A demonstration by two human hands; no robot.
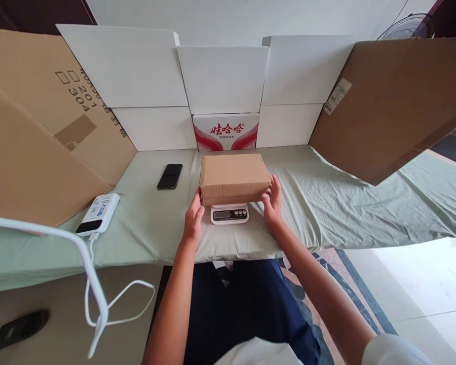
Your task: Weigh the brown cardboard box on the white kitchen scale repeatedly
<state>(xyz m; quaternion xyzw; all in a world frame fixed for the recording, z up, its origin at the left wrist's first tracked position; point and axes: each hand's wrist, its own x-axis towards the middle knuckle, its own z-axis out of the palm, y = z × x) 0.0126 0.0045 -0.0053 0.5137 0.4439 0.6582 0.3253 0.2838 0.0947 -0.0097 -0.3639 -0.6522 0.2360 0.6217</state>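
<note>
A black smartphone [169, 176] lies right of a cabled white power bank [101, 208] on the pale green cloth [148, 223], a red-and-white Wahaha carton [226, 134] stands below a white box [222, 78], and a wire grille [412, 28], probably a fan's, peeks over the brown cardboard [399, 96] at right.

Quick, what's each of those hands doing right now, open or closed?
Left hand: open, fingers against the left side of the cardboard box.
Right hand: open, fingers at the box's right side.
</note>
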